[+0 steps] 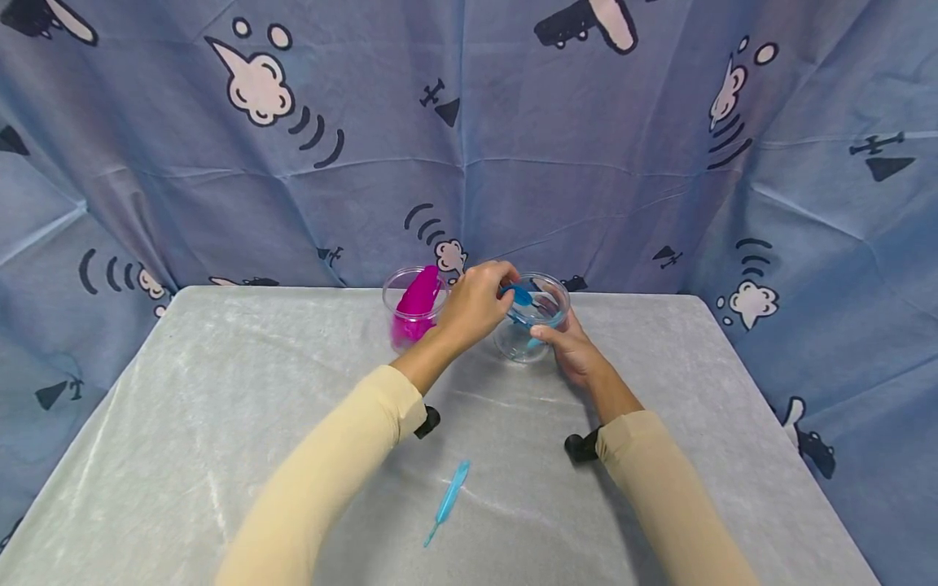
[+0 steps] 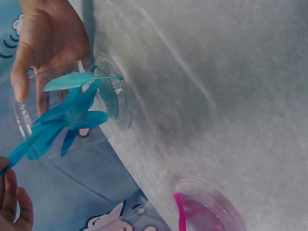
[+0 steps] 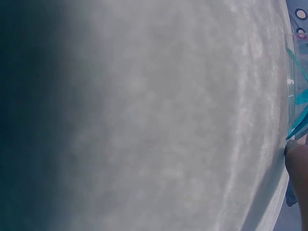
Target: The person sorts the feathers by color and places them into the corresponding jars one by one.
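My right hand (image 1: 575,350) holds a clear plastic cup (image 1: 516,346) near the table's back edge, thumb on its near side. Several blue feathers (image 2: 67,118) are in this cup, seen through its wall in the left wrist view; one lighter turquoise feather (image 2: 70,82) lies among them. At the rim my left hand (image 1: 479,301) pinches the end of a blue feather (image 2: 19,151) that reaches into the cup. Only my right thumb (image 3: 298,159) and part of the cup show at the edge of the right wrist view.
Left of my left hand stands a second clear cup (image 1: 391,305) with magenta feathers (image 1: 416,305) in it. A single light blue feather (image 1: 450,496) lies on the grey-white table (image 1: 220,423), between my forearms. Behind the table hangs a blue patterned curtain (image 1: 513,122).
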Tool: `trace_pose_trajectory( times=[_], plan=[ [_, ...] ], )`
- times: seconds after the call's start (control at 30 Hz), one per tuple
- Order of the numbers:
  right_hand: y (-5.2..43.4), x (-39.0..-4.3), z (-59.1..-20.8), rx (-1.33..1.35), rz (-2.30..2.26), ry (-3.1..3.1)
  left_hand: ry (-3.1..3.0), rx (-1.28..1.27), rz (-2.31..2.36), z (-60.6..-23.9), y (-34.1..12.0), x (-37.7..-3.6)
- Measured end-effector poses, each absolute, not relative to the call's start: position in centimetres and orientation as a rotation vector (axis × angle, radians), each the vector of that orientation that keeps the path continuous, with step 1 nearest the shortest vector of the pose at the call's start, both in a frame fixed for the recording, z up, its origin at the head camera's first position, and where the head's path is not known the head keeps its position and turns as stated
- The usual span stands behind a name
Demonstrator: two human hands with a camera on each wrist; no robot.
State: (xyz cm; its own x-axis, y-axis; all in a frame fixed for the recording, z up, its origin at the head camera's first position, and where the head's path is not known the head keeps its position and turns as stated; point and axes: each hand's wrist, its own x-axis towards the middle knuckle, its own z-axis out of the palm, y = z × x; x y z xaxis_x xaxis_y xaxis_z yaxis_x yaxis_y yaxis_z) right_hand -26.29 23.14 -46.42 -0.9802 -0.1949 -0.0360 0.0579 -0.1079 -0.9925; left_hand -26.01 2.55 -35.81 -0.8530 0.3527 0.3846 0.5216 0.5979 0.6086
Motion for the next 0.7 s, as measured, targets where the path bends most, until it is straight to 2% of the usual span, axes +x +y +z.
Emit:
trace_pose_trajectory(
  times=[0.43, 0.7],
  plan=[
    [23.19, -26.29, -46.31, -0.195, -2.229, 1.97, -2.667, -0.794, -0.905, -36.49, 3.3, -26.3],
    [23.18, -26.18, -46.15, -0.187, -2.234, 1.958, -2.682, -0.844, -1.031, -36.64, 3.11, -26.41]
  ],
)
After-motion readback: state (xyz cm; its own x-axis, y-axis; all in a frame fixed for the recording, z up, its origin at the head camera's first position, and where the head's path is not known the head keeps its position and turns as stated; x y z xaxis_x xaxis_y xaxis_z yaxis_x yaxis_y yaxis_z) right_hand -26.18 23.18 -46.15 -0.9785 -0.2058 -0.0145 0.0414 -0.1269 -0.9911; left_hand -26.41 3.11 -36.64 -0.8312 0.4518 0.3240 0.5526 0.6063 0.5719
